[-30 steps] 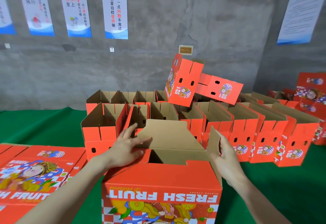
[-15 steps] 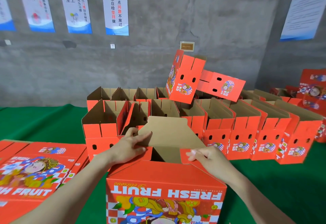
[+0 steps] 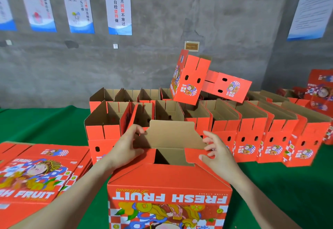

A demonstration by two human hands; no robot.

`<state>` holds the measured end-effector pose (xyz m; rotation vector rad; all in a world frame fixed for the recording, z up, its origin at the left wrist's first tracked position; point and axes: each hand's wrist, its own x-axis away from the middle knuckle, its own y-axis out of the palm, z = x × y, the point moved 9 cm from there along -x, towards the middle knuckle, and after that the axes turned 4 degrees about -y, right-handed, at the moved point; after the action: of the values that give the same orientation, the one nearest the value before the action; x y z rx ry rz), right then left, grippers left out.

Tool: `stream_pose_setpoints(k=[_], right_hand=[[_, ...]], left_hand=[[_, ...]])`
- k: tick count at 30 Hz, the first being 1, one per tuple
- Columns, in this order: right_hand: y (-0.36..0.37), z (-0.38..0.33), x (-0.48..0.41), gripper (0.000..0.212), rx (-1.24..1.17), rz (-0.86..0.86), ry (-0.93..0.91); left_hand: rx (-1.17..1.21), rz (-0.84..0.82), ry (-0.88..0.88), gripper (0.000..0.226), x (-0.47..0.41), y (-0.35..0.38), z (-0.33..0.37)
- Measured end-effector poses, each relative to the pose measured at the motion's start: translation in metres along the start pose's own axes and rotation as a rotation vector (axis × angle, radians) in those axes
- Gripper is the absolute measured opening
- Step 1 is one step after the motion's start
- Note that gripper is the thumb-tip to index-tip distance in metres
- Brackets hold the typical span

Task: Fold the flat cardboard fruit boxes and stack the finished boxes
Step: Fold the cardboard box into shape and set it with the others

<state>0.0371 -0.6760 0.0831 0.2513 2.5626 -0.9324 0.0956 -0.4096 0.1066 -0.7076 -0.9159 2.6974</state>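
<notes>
Behind the box (image 3: 169, 180), the way is blocked by tightly packed rows of open boxes (image 3: 252, 131), on which two tipped boxes (image 3: 191, 81) are piled. To its left only a narrow strip is left before a stack of flats (image 3: 39, 171). To its right, open green cloth (image 3: 281, 192) is offered. Its top is crowded by the left hand (image 3: 126, 149) and right hand (image 3: 218, 154), both gripping flaps; a dark gap is left between them.

left grip (image 3: 126, 149), right grip (image 3: 219, 154) on box (image 3: 169, 189)
</notes>
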Motion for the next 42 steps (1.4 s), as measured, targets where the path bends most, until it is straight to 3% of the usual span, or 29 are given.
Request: stream_pose_setpoints(k=[7, 11, 14, 16, 18, 21, 23, 26, 29, 42], right_hand=[[-0.004, -0.002, 0.007, 0.044, -0.202, 0.035, -0.026], [-0.002, -0.005, 0.008, 0.031, -0.132, 0.008, -0.045], [0.009, -0.001, 0.008, 0.011, -0.077, -0.103, -0.031], [0.014, 0.002, 0.007, 0.006, -0.035, -0.176, 0.006], [0.019, 0.006, 0.005, 0.015, 0.038, -0.276, 0.063], [0.027, 0.002, 0.000, 0.043, 0.086, -0.456, 0.108], [0.034, -0.005, -0.004, 0.062, 0.124, -0.545, 0.117], [0.049, -0.013, -0.009, 0.075, 0.336, -0.633, 0.069], [0.057, -0.014, -0.012, 0.078, 0.464, -0.635, 0.054], [0.059, -0.016, -0.008, 0.075, 0.528, -0.480, -0.021]], left_hand=[[-0.006, -0.046, 0.039, 0.034, 0.000, 0.005, 0.006], [0.100, -0.113, -0.092, 0.041, 0.000, 0.011, -0.002], [0.113, -0.150, -0.210, 0.018, 0.003, 0.012, -0.014], [0.020, -0.338, -0.268, 0.043, 0.009, 0.023, -0.022], [-0.044, -0.464, -0.333, 0.061, 0.017, 0.031, -0.028], [-0.127, -0.417, -0.383, 0.078, 0.013, 0.028, -0.034], [-0.145, -0.381, -0.388, 0.070, 0.008, 0.026, -0.033], [-0.163, -0.411, -0.390, 0.053, 0.005, 0.030, -0.029], [-0.227, -0.411, -0.412, 0.060, 0.004, 0.030, -0.030], [-0.391, -0.418, -0.376, 0.067, 0.001, 0.036, -0.035]])
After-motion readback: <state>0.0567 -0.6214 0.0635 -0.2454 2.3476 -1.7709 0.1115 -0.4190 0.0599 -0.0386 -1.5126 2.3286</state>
